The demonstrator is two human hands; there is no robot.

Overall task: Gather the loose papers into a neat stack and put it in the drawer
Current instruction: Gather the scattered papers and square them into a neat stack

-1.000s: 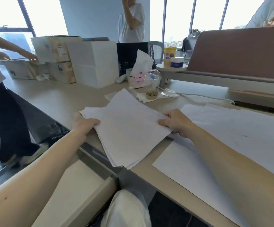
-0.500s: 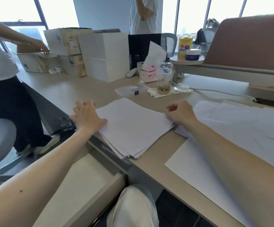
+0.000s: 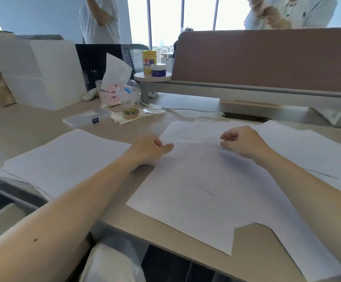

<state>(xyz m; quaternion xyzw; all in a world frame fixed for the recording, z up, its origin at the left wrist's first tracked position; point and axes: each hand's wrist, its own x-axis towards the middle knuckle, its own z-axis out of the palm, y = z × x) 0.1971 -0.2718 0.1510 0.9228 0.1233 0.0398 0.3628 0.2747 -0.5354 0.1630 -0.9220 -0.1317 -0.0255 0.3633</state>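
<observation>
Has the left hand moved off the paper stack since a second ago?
Yes. The left hand moved right: from the stack's left edge, left of the drink cup, to the loose sheets right of it.

Smooth, matt white paper sheets (image 3: 196,180) lie under the left hand (image 3: 149,151); the paper stack (image 3: 63,159) to its left has ragged edges. The desk (image 3: 33,127) looks like matt pale wood. Beyond the hand stand a glossy clear plastic cup (image 3: 129,98) and a brown cloth partition (image 3: 267,58).

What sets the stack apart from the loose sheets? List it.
The stack is piled with edges roughly lined up; the loose sheets lie spread and overlapping. The stack sits at left, no hand on it; the left hand and right hand are over the loose sheets. Both are white paper flat on the desk.
</observation>
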